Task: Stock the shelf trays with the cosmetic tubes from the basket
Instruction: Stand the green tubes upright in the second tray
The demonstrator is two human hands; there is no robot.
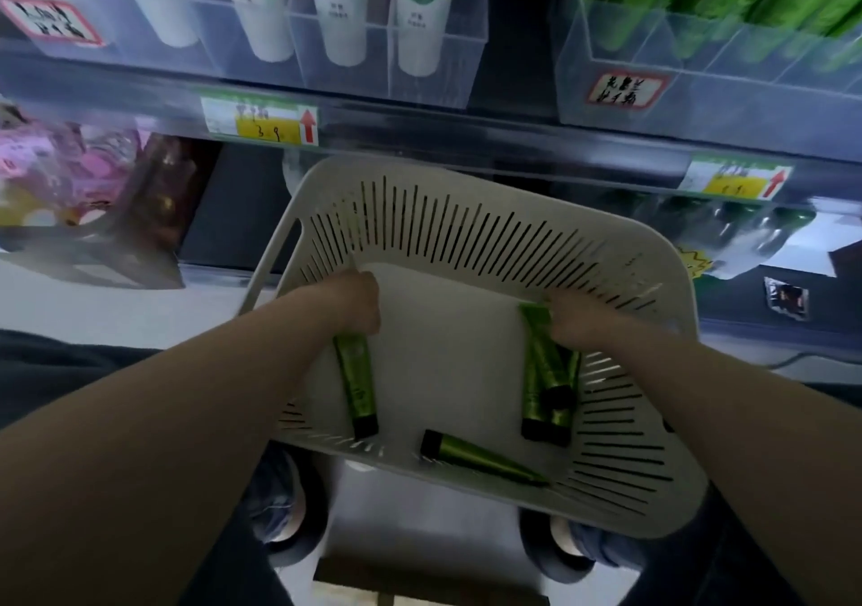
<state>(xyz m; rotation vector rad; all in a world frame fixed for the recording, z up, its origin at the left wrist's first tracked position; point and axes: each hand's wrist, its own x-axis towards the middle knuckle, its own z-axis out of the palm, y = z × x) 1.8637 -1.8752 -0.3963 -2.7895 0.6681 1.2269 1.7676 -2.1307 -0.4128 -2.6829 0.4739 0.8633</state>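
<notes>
A: Obs.: left hand has its fingers curled round the crimped end of one green tube. Right hand clutches a bundle of tubes, two at least. All are inside the white basket.
B: One loose tube lies by the near wall. Risk?
A: The bundle is held at the tail ends only and the caps hang free. One may slip out on the lift to the clear tray, upper right.
B: Noted. The frame is blurred, so the count is uncertain.
</notes>
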